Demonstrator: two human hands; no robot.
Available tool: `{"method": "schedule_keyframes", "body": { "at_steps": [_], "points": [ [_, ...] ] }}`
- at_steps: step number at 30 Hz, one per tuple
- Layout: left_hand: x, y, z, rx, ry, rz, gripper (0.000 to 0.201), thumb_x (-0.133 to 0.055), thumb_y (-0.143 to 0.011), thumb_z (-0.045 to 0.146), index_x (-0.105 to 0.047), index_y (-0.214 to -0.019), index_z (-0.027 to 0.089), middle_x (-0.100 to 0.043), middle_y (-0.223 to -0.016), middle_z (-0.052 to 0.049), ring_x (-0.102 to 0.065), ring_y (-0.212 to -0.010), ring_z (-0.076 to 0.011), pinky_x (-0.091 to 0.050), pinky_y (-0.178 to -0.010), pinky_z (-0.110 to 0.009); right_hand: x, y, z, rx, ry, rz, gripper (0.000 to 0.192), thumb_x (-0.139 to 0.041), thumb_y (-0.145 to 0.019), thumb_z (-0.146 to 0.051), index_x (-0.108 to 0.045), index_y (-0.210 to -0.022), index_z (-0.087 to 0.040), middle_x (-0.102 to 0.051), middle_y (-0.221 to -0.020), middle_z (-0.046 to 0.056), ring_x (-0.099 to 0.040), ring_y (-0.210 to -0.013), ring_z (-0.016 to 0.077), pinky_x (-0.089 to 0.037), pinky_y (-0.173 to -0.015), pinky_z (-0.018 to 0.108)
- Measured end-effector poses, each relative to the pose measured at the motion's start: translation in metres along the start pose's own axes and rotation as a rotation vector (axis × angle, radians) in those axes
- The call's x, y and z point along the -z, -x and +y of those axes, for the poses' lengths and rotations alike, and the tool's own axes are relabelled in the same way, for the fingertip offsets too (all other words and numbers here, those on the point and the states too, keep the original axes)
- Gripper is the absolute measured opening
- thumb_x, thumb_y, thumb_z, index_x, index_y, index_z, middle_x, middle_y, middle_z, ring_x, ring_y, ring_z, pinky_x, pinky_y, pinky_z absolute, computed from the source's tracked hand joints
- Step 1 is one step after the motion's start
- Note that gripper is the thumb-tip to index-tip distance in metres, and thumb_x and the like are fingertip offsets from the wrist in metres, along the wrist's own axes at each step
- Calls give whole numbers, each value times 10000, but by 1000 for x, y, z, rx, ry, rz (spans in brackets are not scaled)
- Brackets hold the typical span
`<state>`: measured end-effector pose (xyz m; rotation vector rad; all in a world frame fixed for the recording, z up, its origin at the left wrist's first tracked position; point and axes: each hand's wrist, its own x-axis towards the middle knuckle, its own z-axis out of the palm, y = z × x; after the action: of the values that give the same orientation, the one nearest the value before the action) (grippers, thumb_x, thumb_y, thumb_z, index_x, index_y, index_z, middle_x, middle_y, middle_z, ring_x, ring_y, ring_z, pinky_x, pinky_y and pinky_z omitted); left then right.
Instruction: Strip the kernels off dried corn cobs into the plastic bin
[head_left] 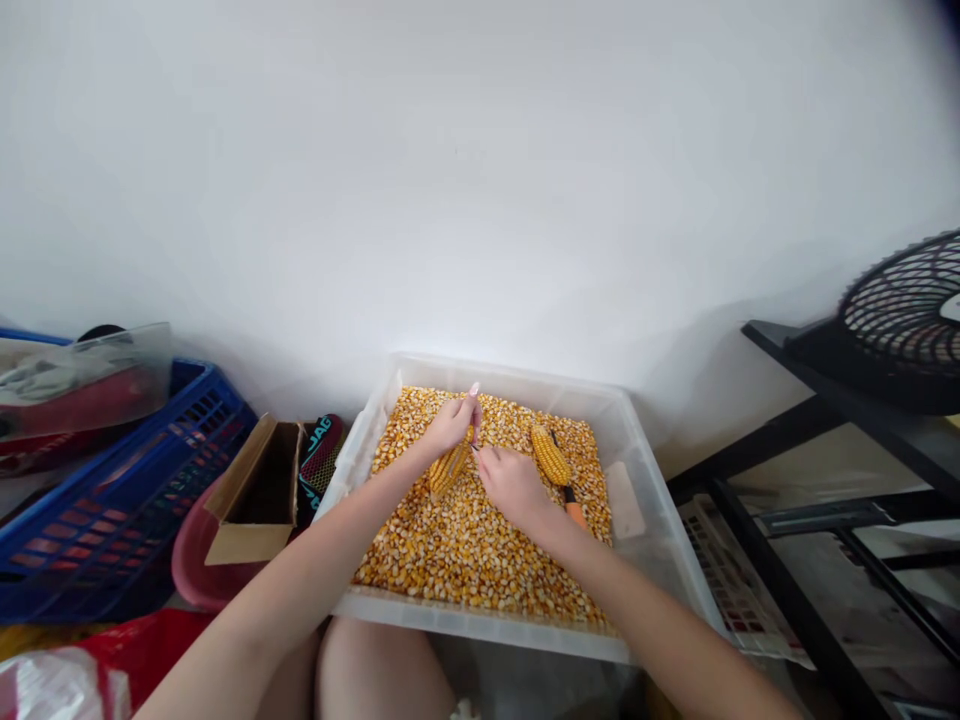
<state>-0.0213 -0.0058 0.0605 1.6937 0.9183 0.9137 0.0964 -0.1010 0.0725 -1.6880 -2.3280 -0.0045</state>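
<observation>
Kernels [465, 550] fill the clear plastic bin [480, 620] nearest the knees. Left hand [452, 424] grips a corn cob [448, 468] above them; right hand [512, 484] is curled against its side. Judgement: push rows off with the thumb, cob low over the bin; spare cob [551, 455] lies beyond.

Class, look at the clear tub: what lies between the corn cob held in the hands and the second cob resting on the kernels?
In the head view, the right hand lies between the held cob and the resting cob, over loose kernels.
</observation>
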Motion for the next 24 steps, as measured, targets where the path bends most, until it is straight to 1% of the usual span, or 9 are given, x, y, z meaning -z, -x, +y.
{"method": "schedule_keyframes", "body": {
  "at_steps": [2, 6, 9, 12, 17, 21, 24],
  "points": [
    [0, 0, 0, 0, -20, 7, 579, -177, -863, 516, -501, -536, 165, -489, -425, 10, -502, -446, -109, -404, -553, -232, 0, 0, 0, -3, -1, -1, 258, -371, -879, -199, -597, -767, -143, -644, -714, 70, -557, -619, 135, -301, -568, 228],
    [-1, 1, 1, -9, -81, 10, 586, -172, -865, 509, -478, -496, 172, -479, -416, 10, -501, -473, -112, -401, -576, -231, 1, -2, 5, -67, -169, 34, 271, -396, -878, -252, -583, -705, -161, -624, -630, 21, -531, -554, 105, -295, -542, 206],
    [-2, 1, 1, -9, -105, 3, 592, -170, -866, 508, -474, -484, 174, -471, -412, 9, -499, -480, -113, -399, -580, -233, 0, 0, 4, -35, -125, 52, 253, -405, -866, -219, -588, -702, -157, -629, -641, 35, -531, -557, 114, -284, -539, 216],
    [-1, 2, 2, -1, -77, -9, 587, -181, -864, 512, -468, -481, 173, -456, -401, 14, -493, -457, -109, -399, -568, -234, -4, 1, 3, -2, -87, 66, 243, -401, -860, -194, -593, -718, -153, -635, -664, 50, -535, -569, 122, -284, -548, 225],
    [8, 0, 2, 31, 36, -5, 560, -216, -857, 515, -461, -488, 172, -470, -399, 12, -483, -430, -105, -393, -538, -236, -5, -3, 8, -41, -274, 93, 249, -417, -863, -268, -591, -714, -172, -614, -617, 5, -522, -547, 103, -295, -546, 204],
    [15, -2, -3, 67, 112, -17, 550, -238, -846, 525, -461, -485, 175, -474, -379, 6, -496, -413, -119, -408, -534, -254, 0, -3, 7, -24, -242, 52, 256, -408, -868, -301, -599, -744, -183, -626, -647, 5, -535, -572, 108, -293, -558, 212],
    [18, -3, -7, 93, 149, 9, 547, -247, -833, 545, -458, -485, 180, -472, -373, 5, -499, -395, -130, -415, -513, -267, 0, 0, 1, -21, -184, -44, 260, -389, -878, -310, -599, -783, -191, -641, -690, 10, -553, -608, 116, -291, -565, 220]
  ]
}}
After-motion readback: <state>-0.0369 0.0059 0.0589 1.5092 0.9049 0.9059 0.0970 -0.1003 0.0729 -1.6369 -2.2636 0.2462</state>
